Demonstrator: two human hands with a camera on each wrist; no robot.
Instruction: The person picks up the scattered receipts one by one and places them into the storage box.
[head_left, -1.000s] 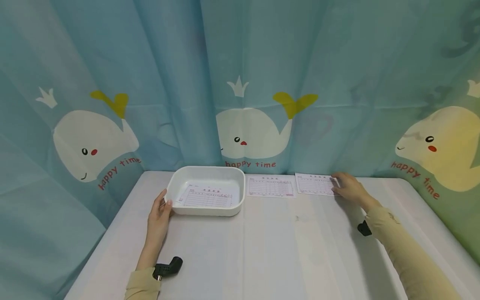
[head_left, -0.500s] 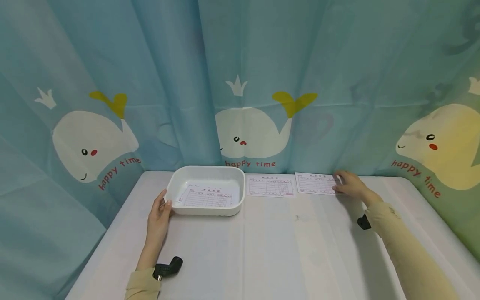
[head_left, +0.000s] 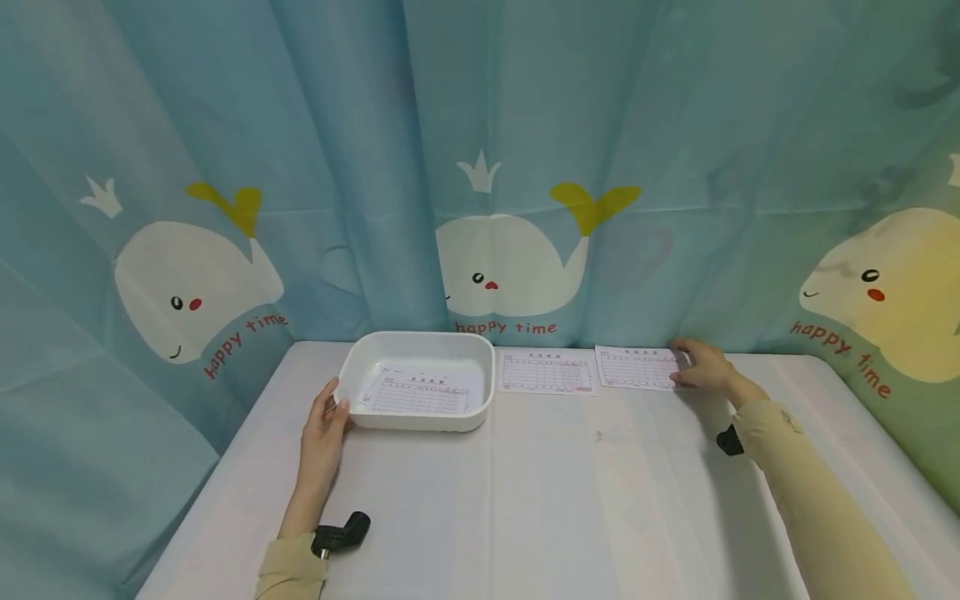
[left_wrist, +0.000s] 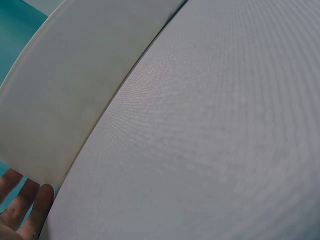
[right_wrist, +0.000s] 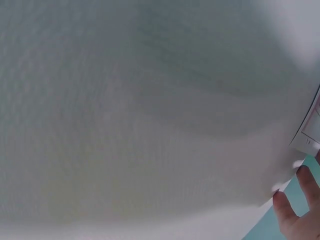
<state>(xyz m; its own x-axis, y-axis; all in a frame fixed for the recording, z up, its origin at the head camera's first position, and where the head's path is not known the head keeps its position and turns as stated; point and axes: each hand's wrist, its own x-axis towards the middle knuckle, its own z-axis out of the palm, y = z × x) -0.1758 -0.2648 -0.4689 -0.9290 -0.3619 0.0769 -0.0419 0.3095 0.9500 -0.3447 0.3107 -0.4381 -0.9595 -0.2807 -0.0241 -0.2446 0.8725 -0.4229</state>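
A white rectangular tray (head_left: pixel 417 422) stands at the back left of the table, with printed paper forms (head_left: pixel 423 393) lying in it. At its left front corner, my left hand (head_left: pixel 322 437) touches the wall with spread fingers and thumb. Those fingers (left_wrist: pixel 42 200) look fairly straight in the left wrist view. Right of the tray lies one printed form (head_left: pixel 546 372), and beyond it a second form (head_left: pixel 637 368). My right hand (head_left: pixel 708 371) is at the second form's right edge, thumb and fingers parted; its fingers (right_wrist: pixel 306 186) are partly cut off in the right wrist view.
A white cloth covers the table (head_left: pixel 540 500). Behind the back edge hangs a blue-green curtain (head_left: pixel 360 208) printed with whales. Dark wrist devices (head_left: pixel 341 532) show at both sleeves.
My right hand has shifted slightly right, so its fingers cover less of the second form. The left hand, tray and forms keep their places; the head view has turned a little.
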